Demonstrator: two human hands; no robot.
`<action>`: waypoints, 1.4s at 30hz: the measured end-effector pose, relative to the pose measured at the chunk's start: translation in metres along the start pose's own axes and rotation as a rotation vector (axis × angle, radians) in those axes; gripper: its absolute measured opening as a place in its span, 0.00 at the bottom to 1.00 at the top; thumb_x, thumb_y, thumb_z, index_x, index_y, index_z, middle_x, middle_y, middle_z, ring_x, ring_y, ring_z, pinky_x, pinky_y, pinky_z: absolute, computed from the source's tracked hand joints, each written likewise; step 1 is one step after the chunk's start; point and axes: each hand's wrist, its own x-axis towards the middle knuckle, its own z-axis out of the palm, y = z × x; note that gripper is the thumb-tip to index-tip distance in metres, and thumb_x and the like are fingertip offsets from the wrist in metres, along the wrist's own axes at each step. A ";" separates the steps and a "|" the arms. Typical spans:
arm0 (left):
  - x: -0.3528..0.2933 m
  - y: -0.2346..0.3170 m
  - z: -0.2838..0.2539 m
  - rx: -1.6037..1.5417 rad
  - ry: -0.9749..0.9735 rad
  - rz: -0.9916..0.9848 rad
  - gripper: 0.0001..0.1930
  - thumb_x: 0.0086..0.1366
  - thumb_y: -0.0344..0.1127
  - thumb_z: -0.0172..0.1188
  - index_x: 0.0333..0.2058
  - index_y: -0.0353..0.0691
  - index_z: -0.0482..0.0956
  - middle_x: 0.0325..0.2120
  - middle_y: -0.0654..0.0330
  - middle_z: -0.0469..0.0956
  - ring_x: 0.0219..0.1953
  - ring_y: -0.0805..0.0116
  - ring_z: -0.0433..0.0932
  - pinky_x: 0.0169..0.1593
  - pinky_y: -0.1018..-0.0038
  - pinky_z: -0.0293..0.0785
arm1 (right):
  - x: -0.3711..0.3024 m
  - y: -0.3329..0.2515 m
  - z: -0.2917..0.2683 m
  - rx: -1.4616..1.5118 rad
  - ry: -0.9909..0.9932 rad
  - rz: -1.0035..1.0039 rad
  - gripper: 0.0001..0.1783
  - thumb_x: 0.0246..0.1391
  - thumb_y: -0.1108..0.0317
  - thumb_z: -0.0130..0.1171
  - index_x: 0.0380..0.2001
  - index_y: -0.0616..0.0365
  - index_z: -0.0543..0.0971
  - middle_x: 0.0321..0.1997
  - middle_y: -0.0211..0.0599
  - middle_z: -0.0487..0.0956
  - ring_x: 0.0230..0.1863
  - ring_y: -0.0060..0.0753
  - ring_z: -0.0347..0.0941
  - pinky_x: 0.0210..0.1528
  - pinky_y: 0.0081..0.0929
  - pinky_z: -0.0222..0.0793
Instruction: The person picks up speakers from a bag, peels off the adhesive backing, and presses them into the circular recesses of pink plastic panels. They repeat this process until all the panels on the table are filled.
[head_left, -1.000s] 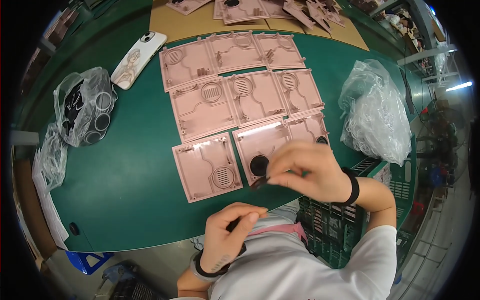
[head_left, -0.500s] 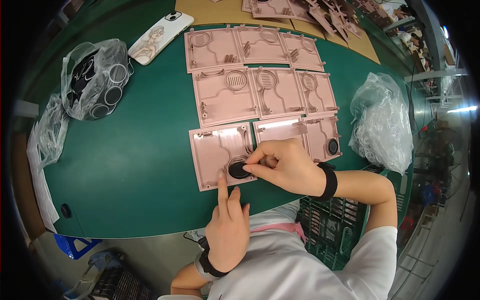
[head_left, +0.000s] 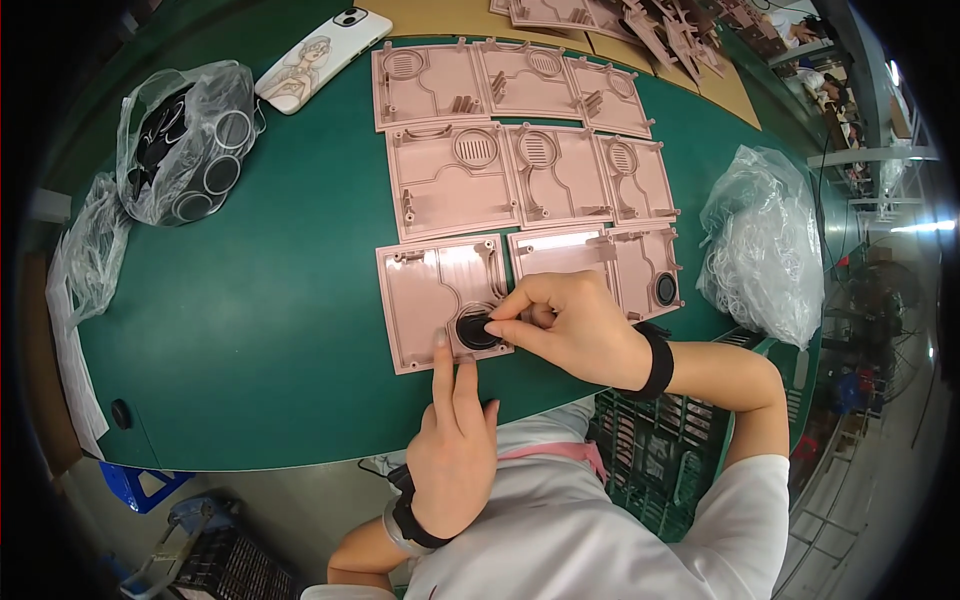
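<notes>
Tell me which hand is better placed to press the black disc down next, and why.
The right hand, most likely: its thumb and forefinger are on the black disc. The left hand has fingertips at the near edge of the pink panel, seemingly better placed to steady it.

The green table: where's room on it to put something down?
The biggest bare patch of the green table lies between the bag of black discs and the pink panels, down to the near edge. A narrower strip separates the panels from the bag at right. Crowded: the middle, with rows of panels, left hand and right hand.
</notes>
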 end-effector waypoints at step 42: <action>0.050 0.052 -0.024 -1.610 -0.136 -0.335 0.41 0.65 0.70 0.22 0.57 0.38 0.60 0.42 0.56 0.72 0.20 0.77 0.66 0.18 0.84 0.58 | -0.041 -0.016 -0.052 -0.055 0.013 -0.580 0.14 0.44 0.68 0.69 0.37 0.53 0.82 0.36 0.32 0.78 0.27 0.34 0.76 0.28 0.26 0.73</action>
